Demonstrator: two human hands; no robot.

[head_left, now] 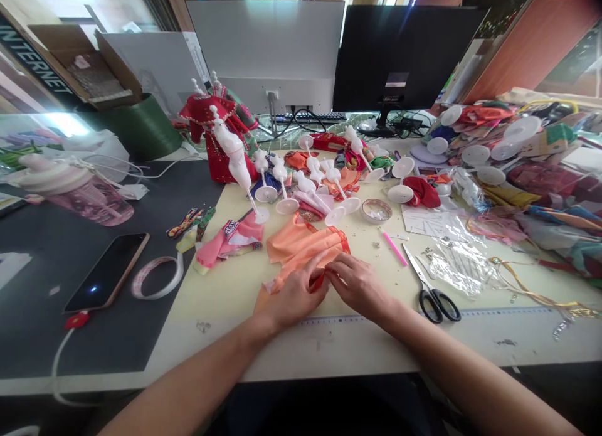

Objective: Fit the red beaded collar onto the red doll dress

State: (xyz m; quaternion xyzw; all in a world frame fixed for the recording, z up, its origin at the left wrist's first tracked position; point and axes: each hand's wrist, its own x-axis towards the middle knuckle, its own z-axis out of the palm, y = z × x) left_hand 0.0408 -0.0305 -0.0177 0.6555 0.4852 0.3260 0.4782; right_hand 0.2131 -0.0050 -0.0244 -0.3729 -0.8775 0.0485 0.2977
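Note:
Orange cloth (298,244) with a red-orange edge lies spread on the pale mat, its near part gathered between my hands. My left hand (296,295) is closed round a bunched, darker orange part of it. Close against it, my right hand (355,282) pinches the edge of the same cloth with thumb and fingers. The fingertips of both hands nearly meet. Just left of the cloth is a pink patterned piece (230,238). To the right of my right hand are a pink stick (395,248) and black-handled scissors (433,292) with the blades pointing away.
Behind the cloth stand and lie several white mannequins (235,157). A tape roll (376,211) sits at the right, another (157,278) at the left beside a phone (108,273). Heaped fabrics (540,172) fill the far right. A ruler (498,312) runs along the front.

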